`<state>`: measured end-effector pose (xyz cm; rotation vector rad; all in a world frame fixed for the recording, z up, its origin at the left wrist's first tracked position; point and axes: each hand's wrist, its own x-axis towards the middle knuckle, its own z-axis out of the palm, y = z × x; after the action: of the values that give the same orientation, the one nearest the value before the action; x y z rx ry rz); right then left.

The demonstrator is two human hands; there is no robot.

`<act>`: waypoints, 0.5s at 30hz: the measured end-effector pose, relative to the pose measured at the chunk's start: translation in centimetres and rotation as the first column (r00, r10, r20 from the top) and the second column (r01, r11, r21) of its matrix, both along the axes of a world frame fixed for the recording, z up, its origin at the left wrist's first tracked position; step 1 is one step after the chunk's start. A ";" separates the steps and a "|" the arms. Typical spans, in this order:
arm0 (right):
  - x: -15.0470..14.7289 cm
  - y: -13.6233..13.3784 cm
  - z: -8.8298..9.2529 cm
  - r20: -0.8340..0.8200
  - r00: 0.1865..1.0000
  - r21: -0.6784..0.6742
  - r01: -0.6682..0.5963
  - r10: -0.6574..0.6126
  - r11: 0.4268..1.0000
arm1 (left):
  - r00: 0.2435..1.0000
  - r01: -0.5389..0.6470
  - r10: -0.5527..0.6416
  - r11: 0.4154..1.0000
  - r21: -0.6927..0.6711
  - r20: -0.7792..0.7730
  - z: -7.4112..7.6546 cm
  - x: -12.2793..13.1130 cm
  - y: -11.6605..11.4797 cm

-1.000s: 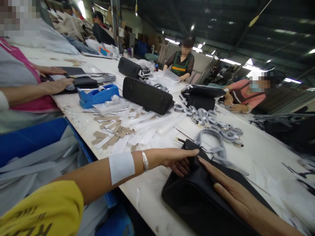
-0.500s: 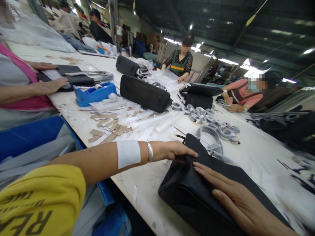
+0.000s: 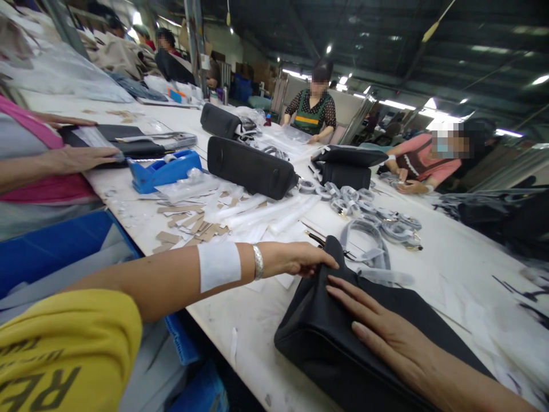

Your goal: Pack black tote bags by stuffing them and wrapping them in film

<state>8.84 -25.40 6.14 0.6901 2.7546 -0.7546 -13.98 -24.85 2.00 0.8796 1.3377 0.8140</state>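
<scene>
A black handbag (image 3: 317,343) lies on its side on the white table, close to me. My left hand (image 3: 306,258), with a silver bracelet at the wrist, grips the bag's upper far edge between thumb and fingers. Flat on the bag's upper face rests my right hand (image 3: 377,323), fingers stretched out and pointing towards the left hand. A strap end with a gold tip (image 3: 315,237) sticks out beside the bag's far corner. Just past the bag lies a wrapped grey strap (image 3: 364,243). The bag's underside and near end are hidden.
Several cardboard strips (image 3: 193,226) and a blue tape dispenser (image 3: 165,170) lie to the left. Further back stand black bags (image 3: 251,166) and coiled wrapped straps (image 3: 394,229). A blue bin (image 3: 55,243) sits below the table edge. Co-workers' hands (image 3: 81,160) work across the table.
My right hand has slid slightly left along the bag. My left hand keeps hold of the edge, also shifted a little left. The co-worker's hands at left have moved slightly.
</scene>
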 end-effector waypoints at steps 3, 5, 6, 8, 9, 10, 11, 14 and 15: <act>-0.2 -0.1 0.0 0.005 1.000 0.000 0.001 -0.001 1.000 | 0.999 -0.016 0.016 1.000 0.018 0.037 -0.2 -0.2 -0.6; -0.5 0.1 0.2 0.007 1.000 -0.026 0.004 -0.004 1.000 | 0.999 -0.042 0.041 0.998 0.040 0.034 -0.5 -0.3 -0.9; -0.6 0.2 0.3 0.009 1.000 -0.053 0.005 -0.004 0.999 | 0.998 -0.060 0.058 0.997 0.054 0.023 -0.8 -0.4 -1.0; -0.9 0.6 0.4 0.021 1.000 -0.140 0.003 -0.001 0.990 | 0.995 -0.100 0.102 0.990 0.096 -0.016 -1.4 -0.5 -1.4; -0.9 0.8 0.4 0.027 1.000 -0.194 0.004 0.001 0.981 | 0.992 -0.117 0.122 0.985 0.124 -0.038 -1.7 -0.7 -1.6; -0.9 1.0 0.4 0.030 1.000 -0.247 0.004 0.003 0.969 | 0.989 -0.129 0.139 0.980 0.152 -0.059 -2.0 -0.8 -2.0; -0.9 1.2 0.3 0.033 0.999 -0.292 0.005 0.005 0.956 | 0.986 -0.133 0.149 0.975 0.177 -0.076 -2.2 -1.0 -2.4; -0.9 1.5 0.1 0.037 0.999 -0.359 0.009 0.005 0.933 | 0.984 -0.126 0.150 0.969 0.212 -0.101 -2.1 -1.7 -3.9; -0.9 1.5 0.1 0.037 0.999 -0.363 0.009 0.005 0.932 | 0.980 -0.143 0.167 0.967 0.212 -0.104 -1.9 -1.8 -4.5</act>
<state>7.92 -23.90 6.23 0.6190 2.4774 -1.1971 -15.80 -29.39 0.13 1.0062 1.4608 1.0480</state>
